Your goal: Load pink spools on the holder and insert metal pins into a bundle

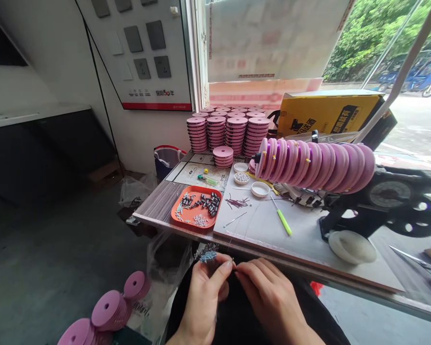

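My left hand (pixel 210 287) is closed in front of the table edge, over my dark-clothed lap. It grips a bundle of thin pieces with blue ends (pixel 208 257) and dark wiry tips that stick out past the index finger. Its thumb and index finger also pinch something tiny. My right hand (pixel 267 292) is closed beside it, fingertips pressed together and almost touching the left fingertips. What the right fingers hold is too small to name. Closest on the table is an orange tray (pixel 175 218) with dark cylindrical parts (pixel 212 203) and small silvery pieces (pixel 200 220).
A grey board (pixel 258 230) carries a green-handled hook tool (pixel 283 221), dark red thin pieces (pixel 237 203) and small white dishes (pixel 260 189). At right stands a geared machine (pixel 388 191) with pink spools (pixel 316 165). Spool stacks (pixel 237 129) stand behind; others (pixel 109 309) are low at left.
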Demonstrator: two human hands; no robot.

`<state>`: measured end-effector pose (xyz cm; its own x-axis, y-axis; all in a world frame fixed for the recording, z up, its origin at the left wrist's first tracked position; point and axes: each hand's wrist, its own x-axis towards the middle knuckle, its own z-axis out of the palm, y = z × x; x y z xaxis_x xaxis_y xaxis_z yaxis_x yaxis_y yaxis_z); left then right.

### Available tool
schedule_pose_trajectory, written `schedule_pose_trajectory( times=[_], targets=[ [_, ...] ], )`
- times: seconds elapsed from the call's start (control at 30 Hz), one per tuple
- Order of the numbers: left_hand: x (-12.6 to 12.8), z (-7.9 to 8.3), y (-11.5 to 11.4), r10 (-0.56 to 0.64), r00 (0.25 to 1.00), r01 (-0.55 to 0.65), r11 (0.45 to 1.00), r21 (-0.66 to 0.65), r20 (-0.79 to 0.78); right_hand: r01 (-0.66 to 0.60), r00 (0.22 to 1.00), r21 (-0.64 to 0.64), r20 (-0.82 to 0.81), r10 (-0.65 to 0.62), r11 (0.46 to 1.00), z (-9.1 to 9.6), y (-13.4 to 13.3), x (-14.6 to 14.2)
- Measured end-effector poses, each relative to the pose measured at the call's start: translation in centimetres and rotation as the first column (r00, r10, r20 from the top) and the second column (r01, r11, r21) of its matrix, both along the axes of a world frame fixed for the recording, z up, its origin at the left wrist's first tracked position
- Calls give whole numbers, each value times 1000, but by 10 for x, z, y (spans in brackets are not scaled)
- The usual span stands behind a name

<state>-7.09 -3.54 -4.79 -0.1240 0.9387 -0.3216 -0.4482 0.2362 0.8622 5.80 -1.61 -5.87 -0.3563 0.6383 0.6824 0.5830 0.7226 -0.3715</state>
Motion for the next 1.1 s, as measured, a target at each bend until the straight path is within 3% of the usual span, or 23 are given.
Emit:
schedule_pose_trajectory(
  times=[0.27,0.4,0.63,0.83,1.1],
  targets=[
    [-1,-8,-2,62,998,-62,998,-15,-18,53,997,-8,-57,-53,999,3,-1,1],
    [-2,-12,-2,84,985,-82,996,22,-150,43,992,-8,-121,-44,999,10,-5,4],
    [-3,-6,-2,102,899,-62,992,106,-426,59,980,-23,-189,-62,998,16,-7,6],
    [-2,1,-3,124,862,-40,983,179,-491,101,980,28,-177,-94,995,20,-4,4],
    [-2,2,-7,153,725,39,964,262,-671,95,987,74,-138,-84,993,20,-6,5]
  ],
)
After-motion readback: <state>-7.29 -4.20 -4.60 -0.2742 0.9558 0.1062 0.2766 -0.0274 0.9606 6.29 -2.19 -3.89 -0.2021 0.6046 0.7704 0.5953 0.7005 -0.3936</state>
